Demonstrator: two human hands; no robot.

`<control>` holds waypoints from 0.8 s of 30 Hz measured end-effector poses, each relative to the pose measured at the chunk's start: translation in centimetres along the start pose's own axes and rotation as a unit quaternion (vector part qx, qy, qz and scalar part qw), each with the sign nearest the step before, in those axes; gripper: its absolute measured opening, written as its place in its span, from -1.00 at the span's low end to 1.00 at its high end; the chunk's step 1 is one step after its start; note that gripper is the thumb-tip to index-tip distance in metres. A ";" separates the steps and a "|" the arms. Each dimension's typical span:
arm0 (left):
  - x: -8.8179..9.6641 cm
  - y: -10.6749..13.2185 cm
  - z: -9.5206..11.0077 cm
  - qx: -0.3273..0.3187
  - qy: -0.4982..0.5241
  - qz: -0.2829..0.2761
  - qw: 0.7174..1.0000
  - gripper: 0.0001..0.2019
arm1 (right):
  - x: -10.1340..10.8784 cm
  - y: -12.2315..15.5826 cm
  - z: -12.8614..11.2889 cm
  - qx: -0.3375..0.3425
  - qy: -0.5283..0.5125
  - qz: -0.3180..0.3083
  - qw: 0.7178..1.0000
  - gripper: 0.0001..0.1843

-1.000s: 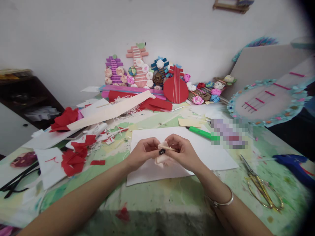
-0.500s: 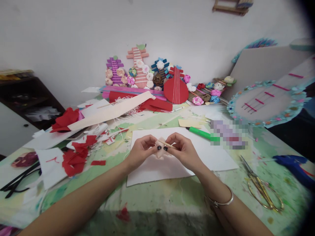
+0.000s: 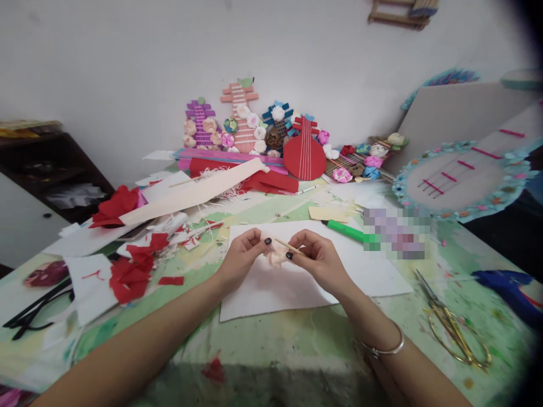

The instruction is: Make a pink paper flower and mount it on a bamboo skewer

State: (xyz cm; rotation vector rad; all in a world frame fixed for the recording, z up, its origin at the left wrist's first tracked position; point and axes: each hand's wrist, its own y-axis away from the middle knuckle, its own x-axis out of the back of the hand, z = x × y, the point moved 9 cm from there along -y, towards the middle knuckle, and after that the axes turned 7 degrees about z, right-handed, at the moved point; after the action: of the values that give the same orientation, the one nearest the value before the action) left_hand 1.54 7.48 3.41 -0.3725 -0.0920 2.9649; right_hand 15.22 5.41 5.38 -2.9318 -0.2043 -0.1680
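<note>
Left hand (image 3: 241, 254) shifted outward, the stick (image 3: 287, 246) points left, slanting away.

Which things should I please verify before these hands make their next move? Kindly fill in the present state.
1. Right hand holds the thin stick: ok.
2. Left hand holds the cream piece: ok, seemingly by its edge.
3. Cream piece secured to the stick: cannot tell.
4. White sheet lies under the hands: ok.
5. Scissors apart from both hands: ok, right of the sheet.
6. Table free of scraps: not ok, red scraps at left.
</note>
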 end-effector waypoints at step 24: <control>-2.1 0.9 0.1 -0.016 -0.065 -0.108 0.992 -0.77 | -0.3 0.0 0.3 -0.022 0.022 -0.018 0.999 -0.76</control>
State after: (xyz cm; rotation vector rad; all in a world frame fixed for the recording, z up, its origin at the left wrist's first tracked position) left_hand 3.39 6.25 3.93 -0.1617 -0.1830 2.7723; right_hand 14.96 5.45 5.09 -2.9666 -0.2499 -0.2456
